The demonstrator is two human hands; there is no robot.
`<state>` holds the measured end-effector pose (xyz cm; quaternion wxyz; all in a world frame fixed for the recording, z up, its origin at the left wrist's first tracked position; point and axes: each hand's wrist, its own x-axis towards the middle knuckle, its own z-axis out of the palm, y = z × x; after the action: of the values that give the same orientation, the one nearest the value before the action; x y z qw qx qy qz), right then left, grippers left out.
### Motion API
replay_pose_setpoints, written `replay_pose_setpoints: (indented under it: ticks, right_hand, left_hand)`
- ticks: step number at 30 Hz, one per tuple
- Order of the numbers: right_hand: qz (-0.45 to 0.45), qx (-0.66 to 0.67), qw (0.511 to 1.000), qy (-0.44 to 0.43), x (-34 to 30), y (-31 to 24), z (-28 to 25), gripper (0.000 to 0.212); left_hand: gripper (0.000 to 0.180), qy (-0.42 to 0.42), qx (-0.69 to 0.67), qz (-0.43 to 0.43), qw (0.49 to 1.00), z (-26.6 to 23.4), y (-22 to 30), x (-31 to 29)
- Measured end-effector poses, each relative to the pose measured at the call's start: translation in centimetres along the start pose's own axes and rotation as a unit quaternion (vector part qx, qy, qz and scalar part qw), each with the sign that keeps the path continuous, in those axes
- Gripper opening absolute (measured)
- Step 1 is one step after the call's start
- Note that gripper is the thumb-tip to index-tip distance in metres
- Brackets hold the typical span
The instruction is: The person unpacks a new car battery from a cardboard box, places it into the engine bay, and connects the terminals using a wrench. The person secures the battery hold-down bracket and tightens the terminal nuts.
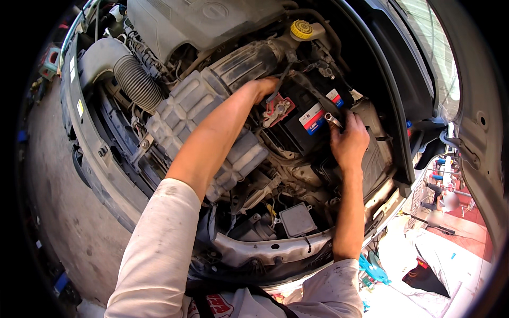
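A black car battery [298,128] with a red, white and blue label sits in the engine bay. My right hand [350,139] is at its right side, fingers closed around a silver wrench [332,120] whose ring-shaped end shows beside the label. Across the battery top runs a dark metal hold-down bar [313,90]. My left hand [265,87] reaches in at the battery's far left, next to the terminal clamp [278,110] with its red cover. Its fingertips are hidden behind the dark strap and parts there, so its grip does not show.
Left of the battery lies a ribbed black air box [185,106] with a corrugated intake hose [139,84]. A yellow cap [301,29] tops a reservoir farther back. The grey engine cover [196,21] is beyond. The raised hood [477,106] stands at the right; the front body edge [265,246] is near me.
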<state>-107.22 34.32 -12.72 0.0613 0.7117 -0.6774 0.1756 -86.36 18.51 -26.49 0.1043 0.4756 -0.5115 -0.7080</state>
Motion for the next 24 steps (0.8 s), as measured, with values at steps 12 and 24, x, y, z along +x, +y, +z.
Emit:
replay_pose_setpoints:
  ticks: [12, 24]
  right_hand:
    - [-0.038, 0.0, 0.999, -0.01, 0.0, -0.6, -0.1, 0.042]
    - [-0.021, 0.009, 0.999, -0.029, 0.1, -0.9, -0.3, 0.043]
  left_hand:
    - [0.03, 0.101, 0.087, 0.031, 0.991, -0.1, -0.1, 2.1]
    - [0.026, 0.081, 0.17, 0.093, 0.978, -0.3, -2.0, 4.8]
